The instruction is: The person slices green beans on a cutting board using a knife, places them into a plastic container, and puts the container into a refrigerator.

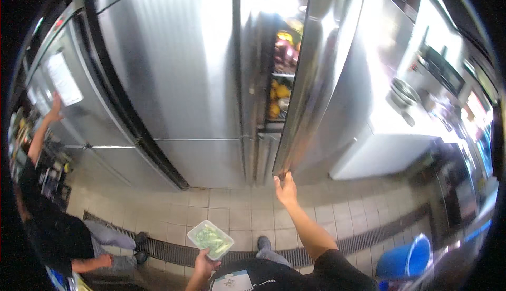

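Observation:
In my left hand (207, 262) is a clear plastic container (211, 238) of pale green cut vegetables, held low in front of my body. My right hand (286, 190) reaches forward with its fingers hooked round the lower edge of a steel refrigerator door (321, 64). That door stands partly ajar. Through the gap, lit shelves hold purple produce (285, 54) and yellow-orange produce (280, 97), blurred and too small to name exactly.
More steel refrigerator doors (168, 64) stretch to the left, where another person (52, 233) touches one with a hand. A white counter (392, 151) with a metal bowl (405, 91) stands right. A floor drain grate (358, 236) crosses the tiles near a blue bucket (405, 259).

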A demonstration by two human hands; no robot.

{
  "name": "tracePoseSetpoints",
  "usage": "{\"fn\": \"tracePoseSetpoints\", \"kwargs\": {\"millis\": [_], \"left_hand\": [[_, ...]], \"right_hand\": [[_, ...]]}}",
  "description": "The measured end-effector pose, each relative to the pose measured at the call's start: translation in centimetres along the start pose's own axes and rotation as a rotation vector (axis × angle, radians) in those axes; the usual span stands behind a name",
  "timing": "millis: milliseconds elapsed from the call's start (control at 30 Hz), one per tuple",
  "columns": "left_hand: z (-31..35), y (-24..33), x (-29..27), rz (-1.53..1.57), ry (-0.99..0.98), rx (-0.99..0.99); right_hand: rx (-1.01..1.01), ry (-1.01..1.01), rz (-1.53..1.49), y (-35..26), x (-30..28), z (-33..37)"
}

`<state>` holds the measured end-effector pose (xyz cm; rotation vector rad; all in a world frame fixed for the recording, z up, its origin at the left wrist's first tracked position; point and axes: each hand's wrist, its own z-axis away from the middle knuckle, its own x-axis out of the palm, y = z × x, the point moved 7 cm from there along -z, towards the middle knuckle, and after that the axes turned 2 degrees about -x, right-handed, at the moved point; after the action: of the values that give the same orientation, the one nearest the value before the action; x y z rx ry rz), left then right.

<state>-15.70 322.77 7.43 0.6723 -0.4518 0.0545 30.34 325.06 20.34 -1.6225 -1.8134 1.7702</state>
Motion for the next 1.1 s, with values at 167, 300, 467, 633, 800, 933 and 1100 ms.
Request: {"fn": "tracePoseSetpoints", "kwargs": {"millis": [167, 300, 467, 633, 800, 933, 1100], "left_hand": [[1.8, -3.0, 0.6, 0.153, 0.264, 0.118], [-1.9, -6.0, 0.6, 0.224, 0.280, 0.228], [0.5, -9.5, 3.2, 0.311, 0.444, 0.111], [0.3, -8.6, 6.4, 0.425, 0.540, 0.082], [0.1, -6.6, 8.0, 0.360, 0.470, 0.092], [3.2, -6.5, 7.4, 0.321, 0.500, 0.007], [5.7, -9.3, 4.0, 0.354, 0.543, 0.078]], "right_hand": [[0.018, -0.116, -0.072, -0.2, 4.8, -10.0], [-0.200, -0.029, -0.044, 5.5, 8.2, -18.7], [-0.207, -0.073, -0.051, 8.3, 12.9, -23.5], [-0.086, -0.117, -0.159, 11.0, 16.0, -25.9], [-0.069, -0.111, -0.101, 16.8, 19.3, -24.7], [-0.065, -0.061, 0.071, 14.5, 20.6, -23.7], [-0.064, 0.021, 0.150, 13.8, 19.9, -23.2]]}}
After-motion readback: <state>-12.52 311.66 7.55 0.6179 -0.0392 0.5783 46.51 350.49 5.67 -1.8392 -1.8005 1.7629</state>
